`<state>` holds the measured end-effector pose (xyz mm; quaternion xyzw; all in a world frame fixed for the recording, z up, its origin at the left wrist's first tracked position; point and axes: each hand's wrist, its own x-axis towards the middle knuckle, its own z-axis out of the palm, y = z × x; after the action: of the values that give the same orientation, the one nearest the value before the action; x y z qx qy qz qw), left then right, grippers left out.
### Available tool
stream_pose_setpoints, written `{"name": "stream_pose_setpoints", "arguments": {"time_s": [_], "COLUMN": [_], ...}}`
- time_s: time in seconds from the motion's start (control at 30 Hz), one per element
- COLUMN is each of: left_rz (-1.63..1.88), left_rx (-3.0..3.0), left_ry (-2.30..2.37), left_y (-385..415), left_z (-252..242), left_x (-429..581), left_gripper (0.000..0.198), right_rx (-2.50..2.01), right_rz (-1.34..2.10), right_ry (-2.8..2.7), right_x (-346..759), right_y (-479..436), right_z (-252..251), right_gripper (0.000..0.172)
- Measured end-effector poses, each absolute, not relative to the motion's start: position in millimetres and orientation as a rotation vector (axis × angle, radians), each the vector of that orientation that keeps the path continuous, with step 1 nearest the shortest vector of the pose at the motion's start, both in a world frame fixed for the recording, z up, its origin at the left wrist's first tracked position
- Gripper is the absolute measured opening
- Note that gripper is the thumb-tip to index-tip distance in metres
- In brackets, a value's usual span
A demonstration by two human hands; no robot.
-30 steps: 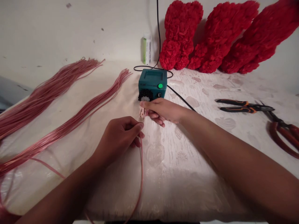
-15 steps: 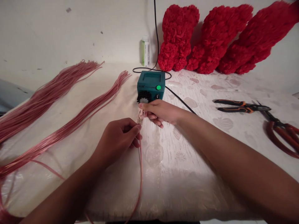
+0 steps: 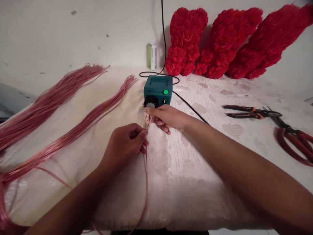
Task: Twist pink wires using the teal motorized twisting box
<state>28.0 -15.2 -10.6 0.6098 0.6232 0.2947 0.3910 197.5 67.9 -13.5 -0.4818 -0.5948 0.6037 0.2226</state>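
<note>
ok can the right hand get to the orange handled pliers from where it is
Probably yes. Only a black cable lies between the right hand and the orange-handled pliers, and it looks unlikely to block a reach, though the hand would first have to release the small pale piece it pinches.

Small pale piece (image 3: 146, 120) half-hidden, kind unclear.

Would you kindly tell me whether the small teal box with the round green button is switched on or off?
Cannot tell: the round green button looks bright, but nothing on the small teal box shows its power state.
</note>
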Motion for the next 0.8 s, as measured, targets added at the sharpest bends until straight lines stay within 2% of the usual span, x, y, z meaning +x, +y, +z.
{"name": "stream_pose_setpoints", "arguments": {"time_s": [0.1,0.17,0.3,0.37,0.43,0.63,0.8], "left_rz": [0.783,0.808,0.852,0.864,0.870,0.867,0.869], "left_rx": [1.531,1.538,1.569,1.580,1.591,1.587,1.568], "left_ry": [1.593,1.599,1.597,1.600,1.608,1.618,1.618], "left_y": [-16,-16,-17,-17,-17,-17,-17], "left_z": [-11,-12,-13,-14,-14,-14,-13], "left_x": [29,30,31,31,31,32,32], "left_gripper": [0.028,0.028,0.028,0.028,0.028,0.029,0.033], "right_rx": [-1.408,-1.438,-1.401,-1.374,-1.366,-1.301,-1.239], "right_rz": [1.613,1.436,0.510,0.282,0.269,0.441,0.391], "right_ry": [-1.739,-1.867,-1.817,-1.741,-1.734,-1.614,-1.592], "right_x": [198,204,221,229,233,234,233], "right_y": [68,72,89,98,104,116,118], "right_z": [-7,-2,-3,-9,-18,-35,-41], "right_gripper": [0.047,0.046,0.031,0.019,0.013,0.022,0.018]}}
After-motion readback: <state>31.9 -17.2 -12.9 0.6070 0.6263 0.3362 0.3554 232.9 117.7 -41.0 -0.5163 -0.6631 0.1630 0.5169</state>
